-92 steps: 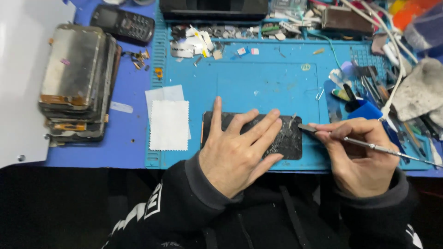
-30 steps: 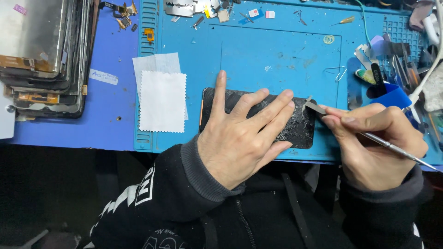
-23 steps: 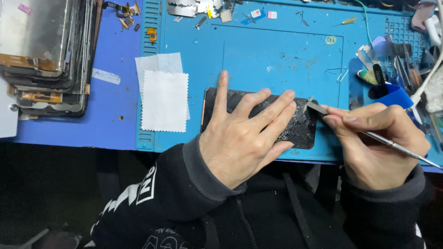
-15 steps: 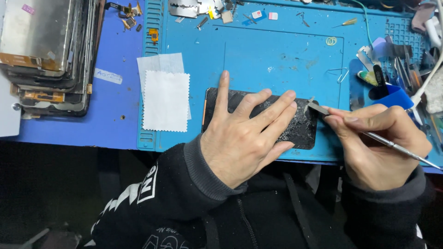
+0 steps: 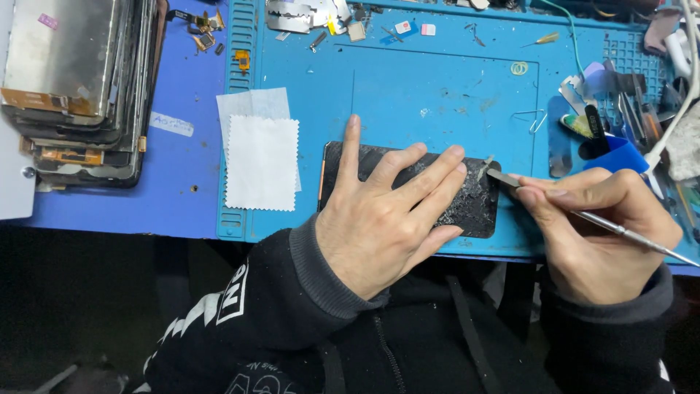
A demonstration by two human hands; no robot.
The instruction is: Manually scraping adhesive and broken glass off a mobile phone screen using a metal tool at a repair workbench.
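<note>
Head view, item by item. Centre of the frame: I am seeing a black phone panel (image 5: 477, 201) with a shattered, crumbled surface, lying flat on the blue work mat (image 5: 437, 87). My left hand (image 5: 379, 219) is lying on top of it, fingers spread wide and pressing it down, pinching nothing. Right of centre: my right hand (image 5: 594, 230) is pinching a thin metal spudger (image 5: 620, 230) between thumb and fingers, its flat tip touching the panel's upper right corner. Left of the panel: two white wipes (image 5: 261, 157) are lying overlapped across the mat's left edge. Upper left: a stack of phone screens (image 5: 76, 80) is sitting on the blue table. Upper right: a clutter of tools (image 5: 627, 109) is crowding the mat's edge. Top centre: small metal parts and scraps (image 5: 321, 18) are lying scattered.
</note>
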